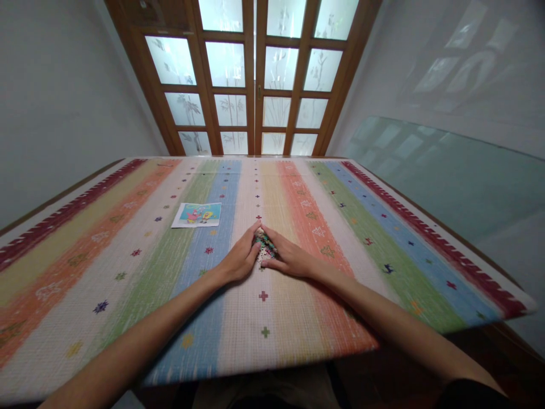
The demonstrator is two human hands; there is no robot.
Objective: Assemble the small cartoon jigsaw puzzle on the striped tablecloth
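A small heap of jigsaw puzzle pieces point(265, 245), mixed green, red, white and dark, lies on the tablecloth near the middle of the table. My left hand point(243, 254) cups it from the left, thumb against the pieces. From the right, my right hand point(291, 255) curves round the same heap, its thumb low along the near side. The fingertips of both hands meet at the far side, forming a peak. Part of the heap is hidden behind the fingers. To the left of my hands lies a creased picture sheet point(196, 215) with colourful cartoon figures.
A striped tablecloth point(162, 318) with small cross and star patterns covers the table. Its near edge hangs just in front of my body. Beyond the far edge stand wooden doors point(254, 113) with frosted panes. A glass panel point(426, 170) leans along the right wall.
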